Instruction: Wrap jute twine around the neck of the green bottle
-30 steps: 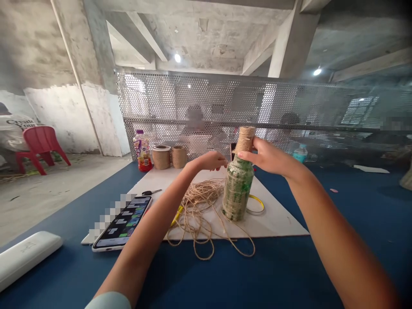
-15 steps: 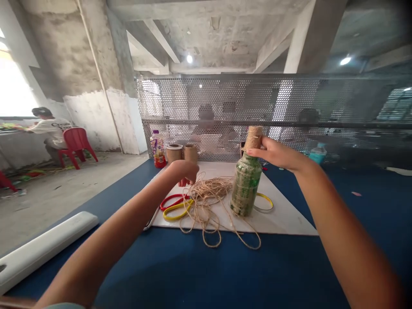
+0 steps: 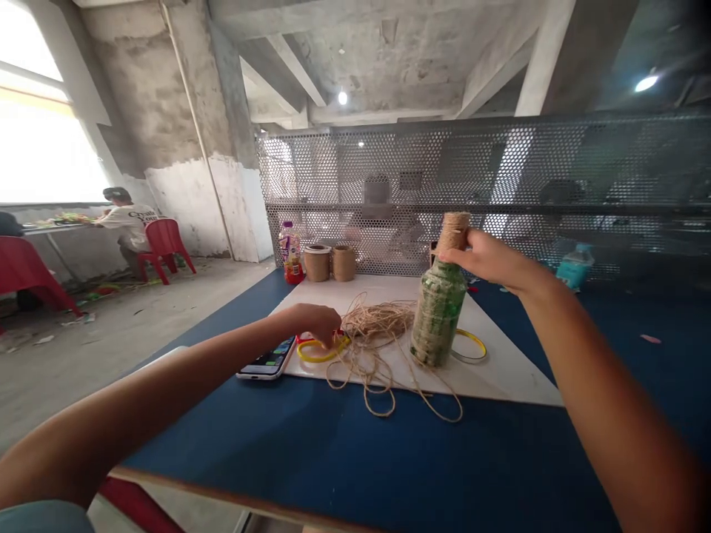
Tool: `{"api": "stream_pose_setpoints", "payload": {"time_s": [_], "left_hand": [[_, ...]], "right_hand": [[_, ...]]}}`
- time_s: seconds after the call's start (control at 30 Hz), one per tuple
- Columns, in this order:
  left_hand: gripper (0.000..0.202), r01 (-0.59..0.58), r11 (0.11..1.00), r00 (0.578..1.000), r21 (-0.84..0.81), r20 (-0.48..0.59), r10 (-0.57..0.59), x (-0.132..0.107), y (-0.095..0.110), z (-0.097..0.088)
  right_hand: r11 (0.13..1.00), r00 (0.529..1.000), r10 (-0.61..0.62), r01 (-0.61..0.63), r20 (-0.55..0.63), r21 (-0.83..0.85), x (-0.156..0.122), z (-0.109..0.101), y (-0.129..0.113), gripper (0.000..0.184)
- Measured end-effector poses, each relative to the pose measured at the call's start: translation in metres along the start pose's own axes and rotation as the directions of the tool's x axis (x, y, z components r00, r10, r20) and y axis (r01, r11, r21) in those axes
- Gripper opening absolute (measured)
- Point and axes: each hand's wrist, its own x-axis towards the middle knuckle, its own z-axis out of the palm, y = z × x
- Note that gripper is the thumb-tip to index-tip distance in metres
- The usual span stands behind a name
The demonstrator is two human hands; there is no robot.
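Pinching the twine-wrapped neck (image 3: 454, 231), the right hand (image 3: 492, 259) holds a stiff, likely fragile green-speckled glass bottle (image 3: 438, 314) upright on the white board (image 3: 500, 377); the rough twine looks the surest hold. Nearer left, the curled left hand (image 3: 316, 324) sits over yellow-and-red scissor handles (image 3: 319, 349), its grip impossible to tell.
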Motion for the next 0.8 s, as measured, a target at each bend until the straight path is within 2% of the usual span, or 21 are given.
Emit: {"api": "stream_pose_setpoints", "payload": {"time_s": [0.03, 0.1, 0.2, 0.33, 0.43, 0.5, 0.6, 0.63, 0.7, 0.8], "left_hand": [[0.016, 0.009, 0.997, 1.0, 0.081, -0.003, -0.009, 0.0, 0.004, -0.006], [0.03, 0.025, 0.971, 1.0, 0.239, -0.019, -0.021, 0.0, 0.014, -0.025], [0.044, 0.076, 0.917, 0.993, 0.392, -0.11, -0.036, -0.002, 0.03, -0.065], [0.031, 0.238, 0.838, 0.965, 0.491, -0.218, -0.146, -0.013, 0.044, -0.112], [0.028, 0.333, 0.812, 0.93, 0.479, -0.309, -0.2, -0.019, 0.041, -0.131], [0.026, 0.389, 0.809, 0.898, 0.44, -0.377, -0.227, -0.02, 0.035, -0.134], [0.03, 0.425, 0.835, 0.858, 0.349, -0.448, -0.25, -0.013, 0.023, -0.125], [0.035, 0.41, 0.854, 0.861, 0.321, -0.446, -0.245, -0.01, 0.02, -0.119], [0.039, 0.343, 0.894, 0.892, 0.289, -0.399, -0.213, -0.003, 0.016, -0.106], [0.021, 0.238, 0.931, 0.937, 0.278, -0.318, -0.145, 0.003, 0.015, -0.094]], "right_hand": [[1.0, 1.0, -0.003, 0.003, -0.003, -0.007, -0.001, 0.0, -0.001, 0.045], [1.0, 1.0, -0.016, 0.016, 0.002, -0.013, -0.003, -0.001, -0.004, 0.043], [1.0, 1.0, -0.021, 0.021, 0.019, -0.01, -0.006, -0.003, -0.006, 0.044], [1.0, 0.999, -0.025, 0.025, 0.047, 0.006, -0.007, -0.005, -0.004, 0.047], [0.999, 0.997, -0.038, 0.037, 0.061, 0.017, -0.006, -0.006, 0.0, 0.048], [0.999, 0.997, -0.044, 0.043, 0.069, 0.022, -0.005, -0.006, 0.002, 0.048], [0.998, 0.996, -0.054, 0.052, 0.076, 0.028, -0.004, -0.008, 0.004, 0.05], [0.998, 0.996, -0.056, 0.054, 0.075, 0.03, -0.003, -0.008, 0.004, 0.051], [0.998, 0.995, -0.06, 0.057, 0.074, 0.033, -0.003, -0.009, 0.004, 0.054], [0.997, 0.994, -0.068, 0.064, 0.088, 0.041, -0.003, -0.009, 0.004, 0.053]]}}
